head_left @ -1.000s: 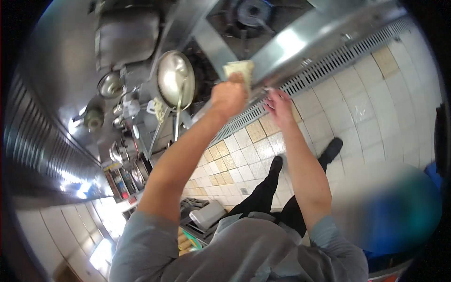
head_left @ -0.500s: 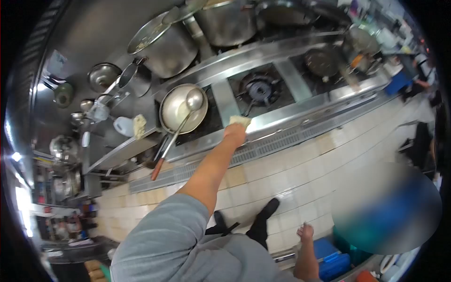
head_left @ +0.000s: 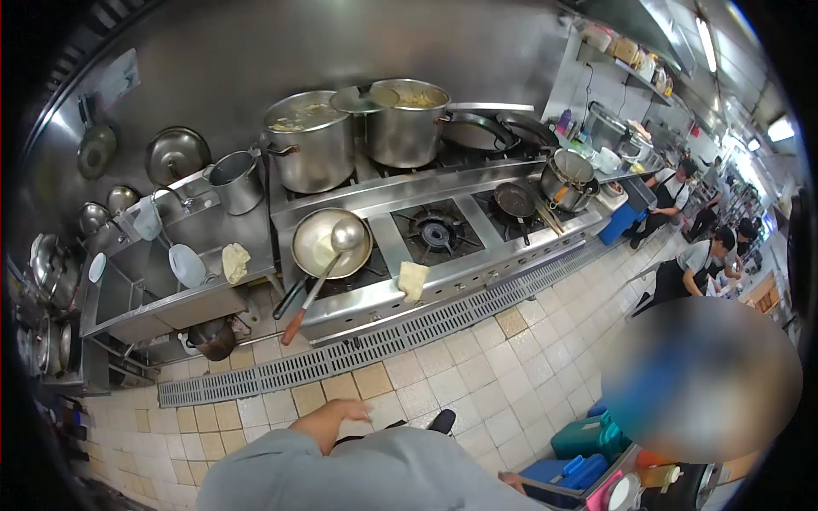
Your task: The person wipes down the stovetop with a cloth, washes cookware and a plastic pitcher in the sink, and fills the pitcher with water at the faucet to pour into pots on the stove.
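My left hand [head_left: 348, 410] hangs low in front of my body, above the tiled floor. It holds nothing, and its fingers look loosely apart, though slightly blurred. Only a small part of my right hand [head_left: 511, 481] shows, beside a blue container [head_left: 558, 473] at the bottom; its fingers are mostly hidden. On the front edge of the stove [head_left: 383, 300] lies a folded pale cloth [head_left: 413, 281]. To its left a frying pan [head_left: 302, 255] sits on the stove, with a ladle [head_left: 348, 234] resting in it and its wooden handle sticking out over the front.
Two big stockpots [head_left: 311, 157] stand at the back. A bare burner [head_left: 436, 234], a small dark pan [head_left: 515, 201] and another pot [head_left: 569, 179] are farther right. A sink [head_left: 153, 285] with a second cloth [head_left: 235, 263] is left. A floor grate [head_left: 341, 368] runs along the stove. Co-workers [head_left: 673, 200] stand at right.
My left hand has let go of the pale cloth on the stove's front edge and drawn back toward my body. My right hand has moved lower. The view has tilted up.
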A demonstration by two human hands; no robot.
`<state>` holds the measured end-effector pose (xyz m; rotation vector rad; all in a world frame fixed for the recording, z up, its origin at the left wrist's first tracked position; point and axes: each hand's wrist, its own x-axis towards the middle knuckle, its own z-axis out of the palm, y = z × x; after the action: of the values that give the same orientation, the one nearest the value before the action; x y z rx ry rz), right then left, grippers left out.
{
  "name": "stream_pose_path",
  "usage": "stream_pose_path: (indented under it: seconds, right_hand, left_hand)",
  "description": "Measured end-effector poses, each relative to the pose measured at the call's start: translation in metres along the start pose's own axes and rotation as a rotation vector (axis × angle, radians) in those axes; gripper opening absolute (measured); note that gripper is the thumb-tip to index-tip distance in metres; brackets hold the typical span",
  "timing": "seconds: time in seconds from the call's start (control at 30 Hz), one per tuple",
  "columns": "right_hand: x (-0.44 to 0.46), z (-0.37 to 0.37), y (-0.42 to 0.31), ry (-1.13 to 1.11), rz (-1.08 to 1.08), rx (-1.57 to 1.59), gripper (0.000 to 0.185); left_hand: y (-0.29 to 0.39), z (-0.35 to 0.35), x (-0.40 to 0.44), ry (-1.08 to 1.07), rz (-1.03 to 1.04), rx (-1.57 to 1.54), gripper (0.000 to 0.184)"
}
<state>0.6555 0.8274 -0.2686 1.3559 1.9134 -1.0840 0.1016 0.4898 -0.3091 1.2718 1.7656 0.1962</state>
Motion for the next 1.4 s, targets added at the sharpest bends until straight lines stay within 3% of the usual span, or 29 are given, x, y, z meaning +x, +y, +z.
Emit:
stream_pose_path:
  seconds: [0.03,0.07,0.1,0.13,0.17,0.2,0.27,0.33,0.4,0.43,0.47,0.53,0.57,0.6,0.67,0.73,0.8,0.83,0.9,1.03,1.17,1.2,1.23,1.3,1.37,1.4]
  right_hand:
    - [-0.031,0.005,-0.052,-0.048,0.053,0.087,0.044]
    - [-0.066,0.008,-0.106,-0.08,0.092,0.135,0.047]
    - [-0.089,0.013,-0.147,-0.103,0.099,0.148,0.05]
    - [-0.069,0.033,-0.143,-0.1,0.086,0.138,0.05]
    - [-0.037,0.055,-0.139,-0.133,-0.036,0.109,0.051]
    - [0.0,0.074,-0.135,-0.168,-0.158,0.078,0.053]
    - [0.056,0.086,-0.141,-0.308,-0.254,-0.108,0.06]
    - [0.145,0.102,-0.136,-0.325,-0.273,-0.225,0.058]
    - [0.059,0.081,-0.24,-0.151,0.033,0.028,0.052]
    - [0.125,0.086,-0.229,-0.21,-0.261,-0.127,0.049]
    - [0.172,0.088,-0.223,-0.218,-0.563,-0.265,0.046]
    - [0.078,0.089,-0.308,-0.131,-0.342,-0.07,0.046]
    - [-0.014,0.083,-0.375,-0.074,-0.24,0.038,0.047]
    - [-0.023,0.094,-0.394,-0.081,-0.254,0.005,0.047]
    - [-0.029,0.11,-0.429,-0.154,-0.327,-0.085,0.044]
    - [-0.023,0.131,-0.456,-0.195,-0.376,-0.164,0.043]
    - [-0.02,0.153,-0.473,-0.281,-0.352,-0.379,0.039]
    - [-0.016,0.165,-0.478,-0.304,-0.35,-0.4,0.039]
    - [0.002,0.187,-0.494,-0.356,-0.364,-0.521,0.037]
    - [0.029,0.233,-0.544,-0.428,-0.369,-0.646,0.036]
    - [0.053,0.297,-0.613,-0.46,-0.522,-0.925,0.041]
    - [0.055,0.314,-0.637,-0.477,-0.626,-1.017,0.042]
    - [0.057,0.33,-0.655,-0.488,-0.728,-1.105,0.044]
    - [0.083,0.38,-0.678,-0.236,-1.267,-1.093,0.044]
    - [0.056,0.4,-0.722,-0.342,-1.311,-1.04,0.04]
    - [0.033,0.405,-0.747,-0.42,-1.186,-0.989,0.037]
  left_hand:
    - [-0.032,0.023,-0.05,-0.194,-0.336,-0.379,0.061]
    - [-0.071,0.037,-0.105,-0.222,-0.487,-0.25,0.053]
    - [-0.094,0.059,-0.152,0.046,-0.698,-0.109,0.046]
    - [-0.115,0.065,-0.212,0.174,-0.68,-0.084,0.04]
    - [-0.12,0.079,-0.252,0.649,-1.004,-0.343,0.038]
    - [-0.15,0.077,-0.286,0.517,-1.099,-0.396,0.038]
    - [-0.161,0.096,-0.364,0.98,-1.022,-0.81,0.043]
    - [-0.186,0.125,-0.42,1.178,-0.98,-0.785,0.04]
    - [-0.144,0.146,-0.469,1.234,-1.069,-0.776,0.037]
    - [-0.119,0.148,-0.491,1.279,-1.129,-0.747,0.035]
    - [-0.152,0.208,-0.488,1.165,-1.11,-0.6,0.031]
    - [-0.202,0.306,-0.488,0.971,-1.054,-0.289,0.024]
    - [-0.175,0.332,-0.487,0.784,-1.057,-0.163,0.025]
    - [-0.136,0.35,-0.485,0.596,-1.052,-0.049,0.037]
    - [-0.11,0.428,-0.449,0.729,-0.997,-0.461,0.036]
    - [-0.046,0.433,-0.431,0.513,-1.004,-0.819,0.034]
    - [0.01,0.463,-0.429,0.833,-0.517,-0.141,0.033]
    - [0.026,0.47,-0.427,0.79,-0.576,-0.387,0.031]
    - [0.039,0.468,-0.429,0.73,-0.813,-0.891,0.029]
    - [0.037,0.441,-0.46,0.832,-1.102,-1.233,0.029]
    - [0.006,0.382,-0.503,1.17,-1.346,-1.562,0.037]
    - [-0.026,0.407,-0.503,1.367,-1.2,-1.766,0.045]
    - [-0.034,0.389,-0.517,1.4,-1.222,-1.796,0.046]
    - [-0.05,0.34,-0.528,1.43,-1.247,-1.788,0.048]
    - [-0.064,0.299,-0.535,1.303,-1.316,-1.617,0.045]
    - [-0.06,0.259,-0.542,1.26,-1.324,-1.594,0.045]
